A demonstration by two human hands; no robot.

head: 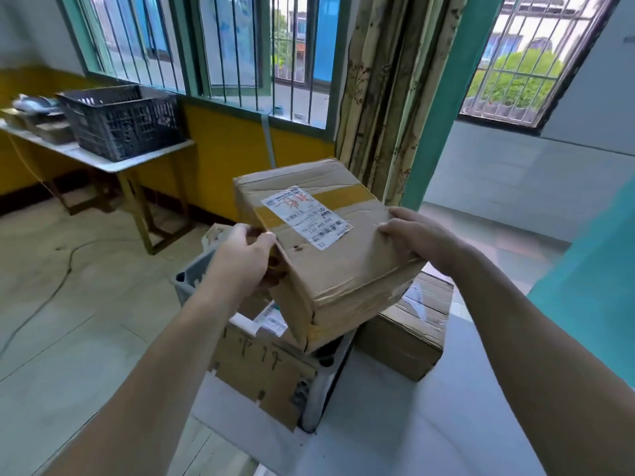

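A worn brown cardboard box [330,266] with a white shipping label [305,216] and yellow tape on top is held up in the air, tilted, in the middle of the view. My left hand [240,259] grips its left edge, thumb on the top face and fingers underneath. My right hand [415,235] holds its right edge, fingers curled over the top and side. The box hides much of what lies below it.
Below the box a grey plastic crate [192,273] holds more cardboard parcels [261,369]. Another taped box [409,331] sits on the white table [395,434]. A dark crate [123,121] stands on a side table [113,163] at the left. Curtain and barred windows are behind.
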